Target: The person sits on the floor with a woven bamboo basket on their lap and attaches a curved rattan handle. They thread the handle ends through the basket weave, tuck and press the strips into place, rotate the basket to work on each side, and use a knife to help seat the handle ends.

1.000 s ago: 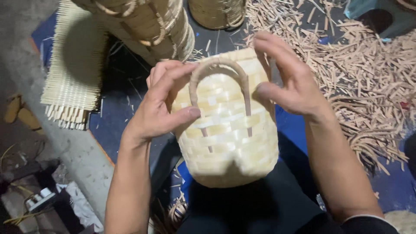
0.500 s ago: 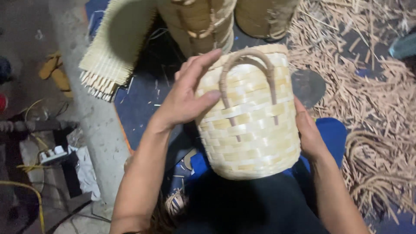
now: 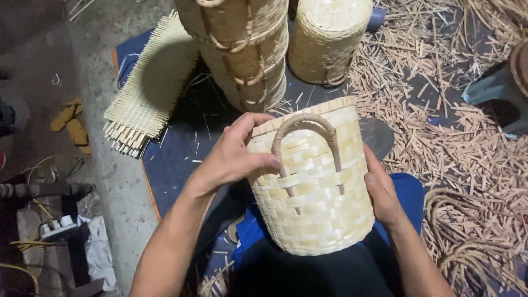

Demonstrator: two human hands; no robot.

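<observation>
Woven basket: pale bamboo-strip basket with an arched handle, held tilted over the person's lap, rim pointing away, between both hands.
Left hand: on the basket's left side near the rim; fingers curled onto the weave just beside the handle's left leg, thumb pressing the wall, gripping the basket.
Right hand: clasps the basket's right wall lower down; thumb lies on the front weave, the other fingers are hidden behind the basket.
Stacked baskets: nested pile with handles, on the floor just beyond the held basket.
Upturned basket: beside the pile, to its right.
Woven mat: flat panel with loose strip ends, left of the pile on a blue sheet.
Bamboo scraps: strewn over the floor at right.
</observation>
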